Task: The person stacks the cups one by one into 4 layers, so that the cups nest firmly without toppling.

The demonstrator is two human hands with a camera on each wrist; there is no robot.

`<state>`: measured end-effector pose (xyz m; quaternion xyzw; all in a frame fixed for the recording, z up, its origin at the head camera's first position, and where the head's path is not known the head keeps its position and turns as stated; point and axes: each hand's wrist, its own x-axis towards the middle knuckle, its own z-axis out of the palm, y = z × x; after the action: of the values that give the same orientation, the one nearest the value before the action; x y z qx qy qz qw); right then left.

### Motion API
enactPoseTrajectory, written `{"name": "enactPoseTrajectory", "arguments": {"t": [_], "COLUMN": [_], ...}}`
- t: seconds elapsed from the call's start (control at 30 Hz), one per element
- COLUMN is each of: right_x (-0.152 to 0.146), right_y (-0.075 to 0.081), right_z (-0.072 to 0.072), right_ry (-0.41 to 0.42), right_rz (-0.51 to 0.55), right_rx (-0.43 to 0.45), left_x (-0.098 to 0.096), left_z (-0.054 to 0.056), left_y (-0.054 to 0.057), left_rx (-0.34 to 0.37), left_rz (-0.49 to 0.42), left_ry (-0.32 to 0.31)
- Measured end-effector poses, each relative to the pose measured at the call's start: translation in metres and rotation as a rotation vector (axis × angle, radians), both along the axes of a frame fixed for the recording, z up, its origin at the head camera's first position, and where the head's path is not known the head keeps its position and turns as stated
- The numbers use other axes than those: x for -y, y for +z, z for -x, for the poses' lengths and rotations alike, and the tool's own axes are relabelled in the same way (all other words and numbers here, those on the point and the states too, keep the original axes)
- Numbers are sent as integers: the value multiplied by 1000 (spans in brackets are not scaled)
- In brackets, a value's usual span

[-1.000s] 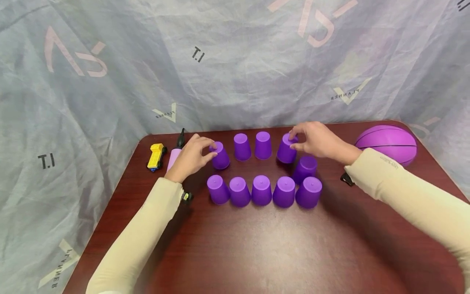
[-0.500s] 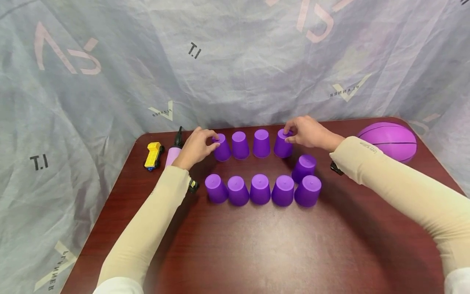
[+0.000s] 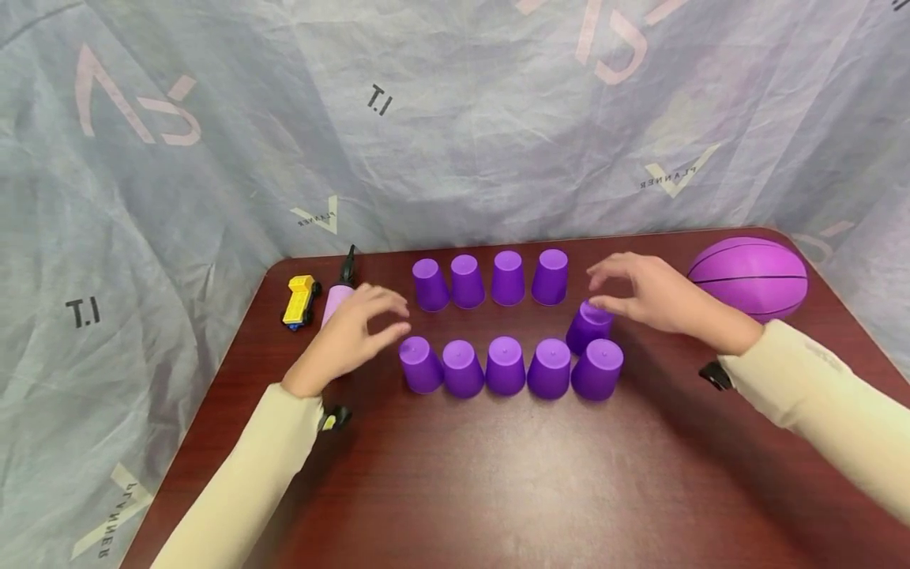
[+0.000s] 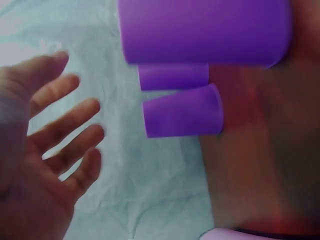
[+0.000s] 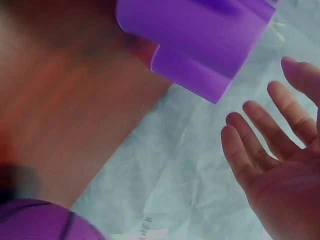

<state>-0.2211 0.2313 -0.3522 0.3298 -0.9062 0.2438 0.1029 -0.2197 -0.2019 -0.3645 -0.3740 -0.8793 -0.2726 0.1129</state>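
Note:
Several purple cups stand upside down on the table in a back row [image 3: 466,282] and a front row [image 3: 505,367]. One more purple cup [image 3: 589,325] stands just behind the right end of the front row. My left hand [image 3: 346,338] hovers left of the front row's leftmost cup [image 3: 422,366], thumb and fingers parted. In the left wrist view, its fingers [image 4: 75,117] hold nothing, with a cup [image 4: 205,32] apart from them. My right hand [image 3: 654,300] is over the right side of the extra cup. Its fingers [image 5: 267,131] are spread with nothing between them in the right wrist view.
A yellow toy truck [image 3: 299,302] and a pink cylinder with a black tip [image 3: 337,299] lie at the left. At the back right sits a purple ball with black lines [image 3: 750,276]. A grey printed cloth [image 3: 455,150] hangs behind the dark red table [image 3: 498,482].
The back row's two end cups shifted back into line with the middle ones. Both hands then let go; the left moved toward me and left, the right toward me and right.

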Motion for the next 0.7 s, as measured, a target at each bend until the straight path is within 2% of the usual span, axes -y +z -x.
{"name": "enactPoseTrajectory", "arguments": {"t": [0.1,0.23,0.47,0.7], "right_x": [-5,-4,-2,-3], "right_y": [-7,-19,-29,-35], "right_z": [-13,-21,-26,-28], "right_ry": [9,1,-71,-116], "right_rz": [6,32,93,129], "right_rx": [-3,-6,1,41], "left_x": [4,5,5,2], "left_z": [-22,-36,-39,-40], "left_y": [-5,-14,-28,-30], "left_rx": [59,95,69,68], "left_rz": [40,68,57,28], "left_ry": [-56,-68,-30,-13]}}
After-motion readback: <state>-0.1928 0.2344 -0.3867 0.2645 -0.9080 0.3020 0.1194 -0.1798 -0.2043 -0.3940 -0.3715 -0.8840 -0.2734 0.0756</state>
